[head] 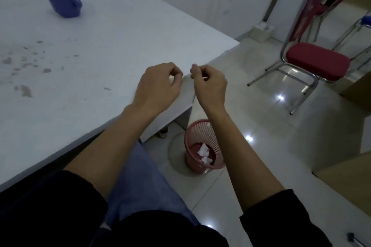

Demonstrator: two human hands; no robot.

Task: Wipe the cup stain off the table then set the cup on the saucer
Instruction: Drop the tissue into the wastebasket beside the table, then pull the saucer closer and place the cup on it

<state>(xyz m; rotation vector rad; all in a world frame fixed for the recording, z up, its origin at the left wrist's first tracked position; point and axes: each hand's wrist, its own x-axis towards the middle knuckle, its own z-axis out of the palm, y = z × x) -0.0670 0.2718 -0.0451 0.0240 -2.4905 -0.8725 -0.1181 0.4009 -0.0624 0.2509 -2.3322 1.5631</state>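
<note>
cup, dark blue, sits on the white table, well away from the table's near corner and toward its far side, with the handle pointing toward the table's right edge. between the cup and the near edge of the table lies the stain, a scatter of grey-brown spots and smears across the top. no saucer shows in this view.

both hands hang over the table's right edge, near each other but apart. left hand is above the edge itself, fingers curled in with the tips drawn close to the thumb. right hand is just past the edge, over the floor, fingers curled the same narrow way. whether either pinches something small i cannot tell; the picture is soft there.

below the table's right edge stands a pink mesh bin on the tiled floor, with crumpled white paper inside. a red chair stands well beyond the table.
</note>
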